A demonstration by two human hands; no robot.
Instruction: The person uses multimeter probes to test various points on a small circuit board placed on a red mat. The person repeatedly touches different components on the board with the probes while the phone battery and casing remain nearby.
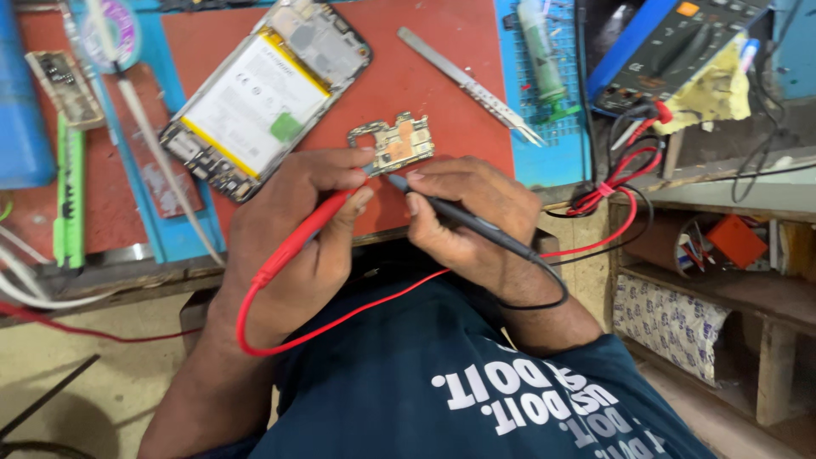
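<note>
Circuit board [393, 143]: small, tan and silver, lying flat on the red mat [425, 76] at the near edge of the worktop [127, 272], just beyond both sets of fingertips, at about 12 o'clock from them. Long axis runs roughly 9 to 3 o'clock, tilted slightly up to the right.

Left hand [293, 229]: fingers pressed together around the red probe [302, 234], pinching it pen-fashion; tip aimed toward 1 o'clock and meeting the board's near left corner. Red lead loops back below the wrist.

Right hand [467, 212]: fingers pinching the black probe [463, 219], tip aimed toward 10 o'clock and reaching the board's near edge beside the red one. Both hands lie about equally near the board; whether the tips actually touch the contacts cannot be told.

Surroundings: opened phone [263, 98] with its white battery exposed, at 10 o'clock from the board, well apart; metal tweezers [472, 85] at 1 o'clock; multimeter [671, 51] at 2 o'clock off the mat, with a yellow cloth [710, 93] against it; green cutter [70, 191] far out at 9 o'clock; wooden shelf [722, 289] at 4 o'clock.
</note>
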